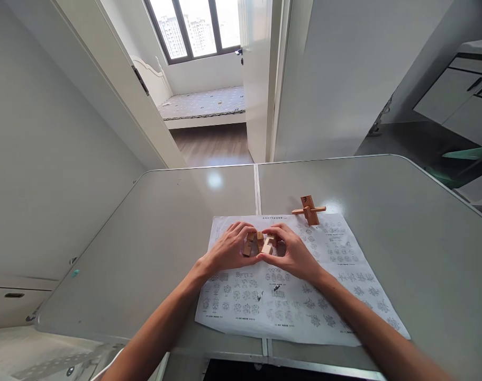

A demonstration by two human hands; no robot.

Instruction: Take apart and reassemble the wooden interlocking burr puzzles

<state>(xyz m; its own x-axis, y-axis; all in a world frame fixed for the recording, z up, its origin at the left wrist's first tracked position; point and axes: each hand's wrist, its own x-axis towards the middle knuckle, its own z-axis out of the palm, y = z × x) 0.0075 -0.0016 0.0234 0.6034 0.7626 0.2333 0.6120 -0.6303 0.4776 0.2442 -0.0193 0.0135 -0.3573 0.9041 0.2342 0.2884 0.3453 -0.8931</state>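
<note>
Over a printed sheet (252,317), my left hand (233,246) and my right hand (290,248) meet around several small notched wooden puzzle pieces. Fingers and thumb of the left hand curl round a brown puzzle piece (247,248) on the left side. A paler puzzle piece (267,245) sits between the thumb and fingers of the right. Another puzzle piece (260,239) shows between the two hands; which hand bears it I cannot tell. Beyond the hands, near the sheet's top edge, stands an assembled wooden cross-shaped puzzle (310,210) with a dark mark on it.
The sheet carries rows of small line diagrams and lies across the seam of a grey table (177,233). Two small dark scraps (276,288) lie on the paper. Behind the table are an open door (258,79), a bed (205,103) and a window.
</note>
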